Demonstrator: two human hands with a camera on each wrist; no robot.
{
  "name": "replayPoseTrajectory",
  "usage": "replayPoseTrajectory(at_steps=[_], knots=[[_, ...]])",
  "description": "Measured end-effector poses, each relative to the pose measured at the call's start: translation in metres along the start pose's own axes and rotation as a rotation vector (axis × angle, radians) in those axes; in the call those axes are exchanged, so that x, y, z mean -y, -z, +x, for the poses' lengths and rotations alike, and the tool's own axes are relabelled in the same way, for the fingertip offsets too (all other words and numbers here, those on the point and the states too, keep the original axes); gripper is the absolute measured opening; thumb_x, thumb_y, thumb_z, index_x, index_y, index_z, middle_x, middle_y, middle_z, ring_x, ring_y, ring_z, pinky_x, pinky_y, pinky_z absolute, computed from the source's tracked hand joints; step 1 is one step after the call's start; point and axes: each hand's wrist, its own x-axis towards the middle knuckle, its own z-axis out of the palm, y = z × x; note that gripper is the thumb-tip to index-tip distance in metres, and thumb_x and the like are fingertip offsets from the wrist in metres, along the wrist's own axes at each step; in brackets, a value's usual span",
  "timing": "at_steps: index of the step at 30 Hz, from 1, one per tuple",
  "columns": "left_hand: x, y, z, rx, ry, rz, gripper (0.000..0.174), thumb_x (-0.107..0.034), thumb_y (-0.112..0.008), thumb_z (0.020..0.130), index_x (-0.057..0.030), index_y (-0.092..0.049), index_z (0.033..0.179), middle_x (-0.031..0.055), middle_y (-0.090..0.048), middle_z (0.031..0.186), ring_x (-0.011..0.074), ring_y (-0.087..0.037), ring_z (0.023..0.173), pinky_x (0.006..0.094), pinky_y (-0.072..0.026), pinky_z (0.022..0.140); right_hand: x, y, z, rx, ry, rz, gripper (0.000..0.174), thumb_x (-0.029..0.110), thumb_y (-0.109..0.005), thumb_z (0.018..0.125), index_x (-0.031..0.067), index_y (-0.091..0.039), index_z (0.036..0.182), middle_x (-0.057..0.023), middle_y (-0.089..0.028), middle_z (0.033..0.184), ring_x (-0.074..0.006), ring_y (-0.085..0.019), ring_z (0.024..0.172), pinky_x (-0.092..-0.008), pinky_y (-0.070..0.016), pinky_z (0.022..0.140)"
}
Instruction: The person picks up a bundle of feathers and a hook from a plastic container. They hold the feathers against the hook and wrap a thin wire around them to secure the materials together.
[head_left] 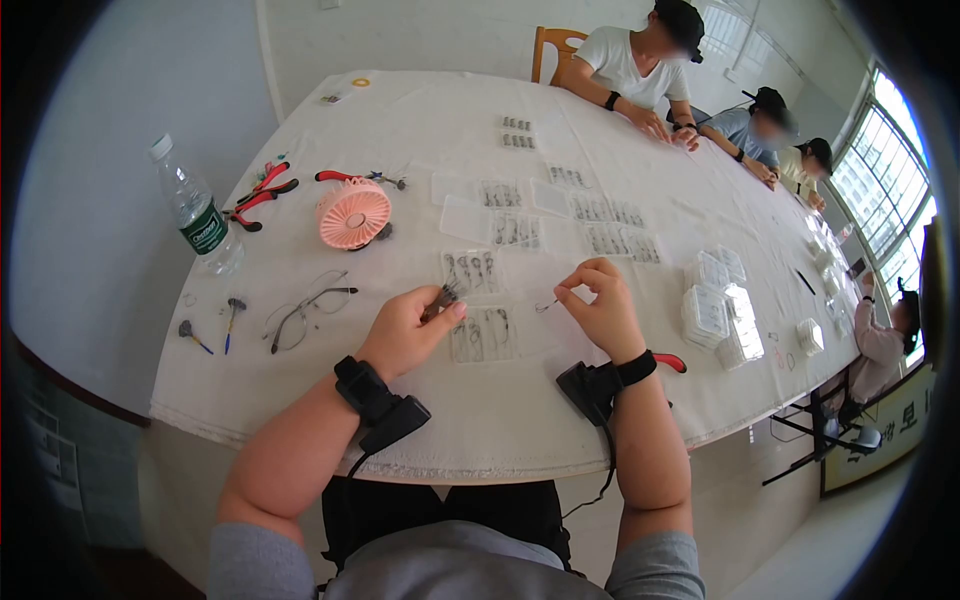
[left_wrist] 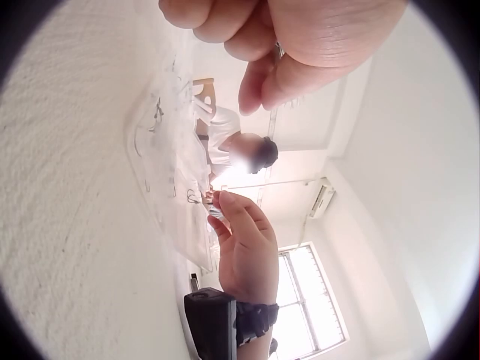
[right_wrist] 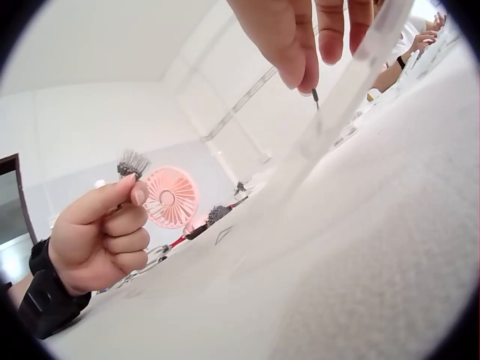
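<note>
My left hand point(head_left: 405, 328) pinches a bundle of thin dark wire pieces point(head_left: 449, 295), which fans out above the fingertips point(right_wrist: 133, 177) in the right wrist view. To its right, my right hand point(head_left: 607, 308) pinches a small dark hook-like piece point(head_left: 546, 306) between thumb and forefinger; its curved end shows in the left wrist view point(left_wrist: 195, 197). A clear compartment box point(head_left: 484, 336) holding dark pieces lies between the hands, close to the left thumb. Another such box point(head_left: 472, 272) lies just behind it.
More clear boxes point(head_left: 620, 243) lie farther back, with stacked boxes point(head_left: 706, 314) at right. Around the left side are a pink fan point(head_left: 355, 214), glasses point(head_left: 290, 325), red-handled pliers point(head_left: 258, 198) and a bottle point(head_left: 203, 228). Red handles lie beside my right wrist. Several people sit along the table.
</note>
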Motion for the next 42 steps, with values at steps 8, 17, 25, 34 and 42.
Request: replayPoseTrajectory(at_steps=[8,17,25,34,42], knots=[[0.002,-0.001,0.0,-0.009,-0.015,-0.008,0.03,-0.028,-0.057,0.084,0.0014,-0.055,0.078,0.0019,-0.047,0.056,0.0071,-0.039,0.052,0.024,-0.0337,0.049,-0.005,0.005,0.003,-0.019,-0.011,-0.016,0.011,0.013,-0.065,0.071,0.0023,-0.063,0.072,-0.0096,-0.055,0.085,-0.0255,-0.052,0.083,-0.0328,-0.0434,0.068],[-0.002,0.0,-0.001,0.001,0.008,0.002,0.029,-0.027,-0.057,0.084,0.0018,-0.055,0.079,0.002,-0.048,0.057,0.0068,-0.039,0.053,0.0241,-0.0338,0.049,-0.008,0.009,0.002,-0.005,-0.043,-0.062,0.013,0.014,-0.064,0.071,0.0009,-0.062,0.07,-0.0106,-0.056,0.082,-0.0254,-0.053,0.08,-0.033,-0.044,0.067],[0.002,-0.001,0.0,0.003,0.003,-0.013,0.028,-0.026,-0.057,0.084,0.0016,-0.055,0.079,0.0014,-0.048,0.056,0.0067,-0.039,0.052,0.0238,-0.0336,0.049,-0.01,0.011,0.003,0.044,-0.097,-0.059,0.015,0.015,-0.063,0.072,0.0001,-0.062,0.072,-0.0115,-0.056,0.082,-0.0252,-0.055,0.072,-0.0331,-0.0447,0.065],[-0.004,0.002,-0.002,0.045,0.072,0.008,0.022,-0.02,-0.056,0.086,0.0016,-0.057,0.084,-0.0016,-0.053,0.068,0.0032,-0.043,0.061,0.0193,-0.0358,0.056,-0.017,0.011,0.003,0.063,-0.09,-0.057,0.016,0.015,-0.062,0.072,-0.0001,-0.062,0.073,-0.0119,-0.057,0.081,-0.0253,-0.055,0.072,-0.0332,-0.0448,0.065],[-0.001,0.0,-0.001,0.003,0.011,-0.003,0.029,-0.027,-0.058,0.084,0.0008,-0.054,0.077,0.0001,-0.044,0.055,0.0067,-0.036,0.051,0.0239,-0.0314,0.048,-0.021,0.013,0.004,0.073,-0.109,-0.093,0.016,0.016,-0.062,0.072,-0.0005,-0.062,0.073,-0.0127,-0.057,0.078,-0.0258,-0.055,0.072,-0.0339,-0.0446,0.067]])
